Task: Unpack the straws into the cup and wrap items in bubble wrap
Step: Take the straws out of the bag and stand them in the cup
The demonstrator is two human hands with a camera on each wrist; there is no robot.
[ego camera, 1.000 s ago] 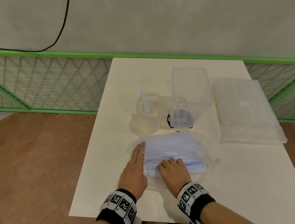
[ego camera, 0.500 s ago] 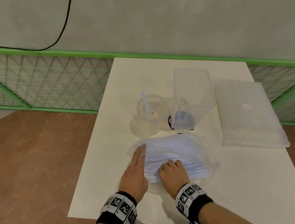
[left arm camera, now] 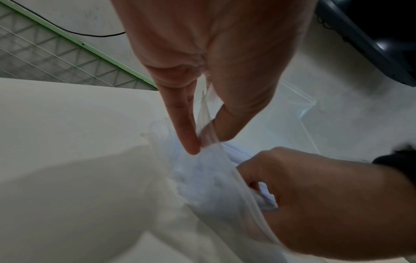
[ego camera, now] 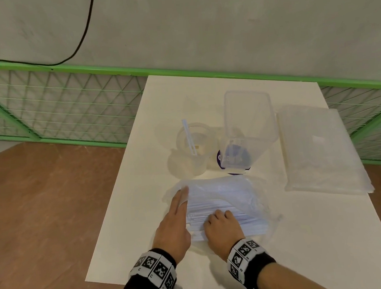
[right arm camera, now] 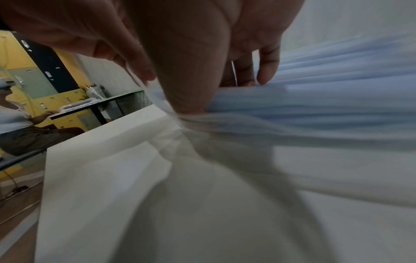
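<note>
On the white bench (ego camera: 132,228) we see a clear plastic bag (ego camera: 239,193) full of pale blue straws (ego camera: 215,207), lying near the front edge. Our left hand (ego camera: 172,228) pinches the bag's open edge between thumb and forefinger. Our right hand (ego camera: 223,229) has its fingers curled around a bunch of straws inside the bag. Behind the bag stands a clear cup (ego camera: 191,149) with one straw (ego camera: 188,135) in it, beside a tall clear container (ego camera: 247,121). Folded bubble wrap (ego camera: 320,152) lies at the right.

one cup (ego camera: 194,148), one tall container (ego camera: 247,126), two hands
</note>
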